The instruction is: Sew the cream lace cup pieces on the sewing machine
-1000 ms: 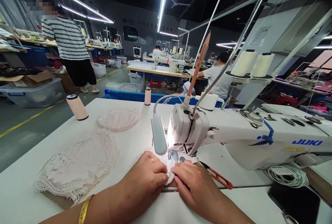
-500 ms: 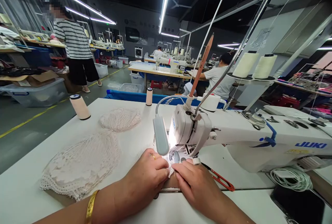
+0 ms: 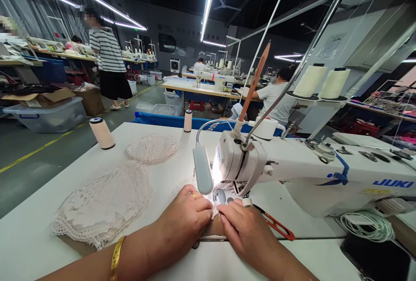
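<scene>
Under the lit head of a white sewing machine, both my hands press on a small piece of lace-edged fabric. My left hand has its fingers curled on the fabric's left side, close to the presser foot. Just right of it, my right hand holds the fabric's right side with fingers together. A brown piece shows between the hands. The needle area is partly hidden by a grey lamp. Left of my left hand lie a large lace pile and a smaller one.
Two thread cones stand at the table's far side. Red-handled snips lie right of my right hand. A coiled cable and a black phone-like object are at the lower right. A person in stripes stands at the back left.
The person in stripes has moved to the right. The view has shifted slightly. My hands keep nearly the same position on the fabric.
</scene>
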Demonstrator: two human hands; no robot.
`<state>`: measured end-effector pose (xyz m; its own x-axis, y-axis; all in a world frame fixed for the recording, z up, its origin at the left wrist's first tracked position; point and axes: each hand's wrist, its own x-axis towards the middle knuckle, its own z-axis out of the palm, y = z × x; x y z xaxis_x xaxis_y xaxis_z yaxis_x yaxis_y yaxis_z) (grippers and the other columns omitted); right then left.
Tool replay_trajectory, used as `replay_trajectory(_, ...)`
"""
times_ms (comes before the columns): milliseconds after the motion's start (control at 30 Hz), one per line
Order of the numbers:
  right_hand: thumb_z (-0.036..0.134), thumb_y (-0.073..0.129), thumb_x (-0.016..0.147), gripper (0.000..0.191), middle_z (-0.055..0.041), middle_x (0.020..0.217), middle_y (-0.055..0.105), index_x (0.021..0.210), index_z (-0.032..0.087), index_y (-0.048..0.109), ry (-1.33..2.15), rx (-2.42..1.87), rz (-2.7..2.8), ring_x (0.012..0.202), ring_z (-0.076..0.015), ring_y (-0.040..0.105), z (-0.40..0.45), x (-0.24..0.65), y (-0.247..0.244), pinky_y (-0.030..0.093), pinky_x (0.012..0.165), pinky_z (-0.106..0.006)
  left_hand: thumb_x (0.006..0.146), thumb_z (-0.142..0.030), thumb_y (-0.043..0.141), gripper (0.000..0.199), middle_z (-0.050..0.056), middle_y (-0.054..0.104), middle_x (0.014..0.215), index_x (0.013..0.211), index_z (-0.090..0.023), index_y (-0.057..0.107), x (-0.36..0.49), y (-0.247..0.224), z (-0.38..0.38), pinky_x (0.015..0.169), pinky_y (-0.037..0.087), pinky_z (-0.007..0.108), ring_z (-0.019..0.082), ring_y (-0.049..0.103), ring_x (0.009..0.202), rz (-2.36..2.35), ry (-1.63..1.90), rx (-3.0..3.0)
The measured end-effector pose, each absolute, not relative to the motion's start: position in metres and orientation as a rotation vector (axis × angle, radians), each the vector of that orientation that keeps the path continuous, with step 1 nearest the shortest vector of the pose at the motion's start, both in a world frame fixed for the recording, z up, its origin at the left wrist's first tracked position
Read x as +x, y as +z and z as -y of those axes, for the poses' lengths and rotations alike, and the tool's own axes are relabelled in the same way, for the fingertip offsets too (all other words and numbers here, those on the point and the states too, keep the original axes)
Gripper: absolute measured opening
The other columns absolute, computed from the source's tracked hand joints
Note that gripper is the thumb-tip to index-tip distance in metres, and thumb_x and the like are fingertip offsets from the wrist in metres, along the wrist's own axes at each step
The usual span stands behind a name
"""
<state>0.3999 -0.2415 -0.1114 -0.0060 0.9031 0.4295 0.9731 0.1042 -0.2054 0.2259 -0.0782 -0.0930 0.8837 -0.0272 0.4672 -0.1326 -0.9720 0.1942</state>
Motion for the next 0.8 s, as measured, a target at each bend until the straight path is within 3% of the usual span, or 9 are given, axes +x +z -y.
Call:
replay_trajectory(433,0.015,0.045,0.107,0.025,-0.0054,0.089,0.075,0.114,0.023,0.068,-0.250,-1.898,1.851,0.086,-0.0267,0.074,0.234,0.403,-0.110,0.050,0.070,-0.035,0.098,-0.002,0.056,0.026,0.002,0.080,0.100,0.083,-0.020,0.067,0.237,-0.089,0.071,0.083,0.043,0.042,0.023,0.069,0.085,0.043,0.791,2.917)
replay_trajectory(600,0.014,0.044,0.107,0.027,-0.0047,0.085,0.074,0.115,0.023,0.068,-0.308,-1.881,1.858,0.081,-0.0270,0.073,0.234,0.404,-0.114,0.046,0.065,-0.034,0.102,-0.011,0.058,0.023,0.002,0.079,0.099,0.084,-0.021,0.068,0.234,-0.085,0.069,0.088,0.044,0.041,0.025,0.068,0.089,-0.014,0.731,2.913)
replay_trajectory(733,0.016,0.045,0.108,0.029,-0.0037,0.088,0.074,0.129,0.022,0.064,-0.316,-1.779,1.904,0.077,-0.0240,0.069,0.236,0.396,-0.111,0.044,0.067,-0.033,0.103,-0.018,0.051,0.023,0.005,0.076,0.099,0.089,-0.022,0.069,0.233,-0.093,0.060,0.089,0.044,0.043,0.027,0.066,0.092,-0.113,0.807,2.844)
replay_trajectory(800,0.022,0.049,0.109,0.022,-0.0016,0.087,0.072,0.124,0.024,0.065,-0.260,-1.733,1.969,0.074,-0.0223,0.066,0.236,0.394,-0.108,0.042,0.066,-0.033,0.102,-0.019,0.047,0.025,0.006,0.073,0.092,0.087,-0.021,0.067,0.232,-0.094,0.056,0.086,0.044,0.043,0.026,0.063,0.087,-0.177,0.814,2.821)
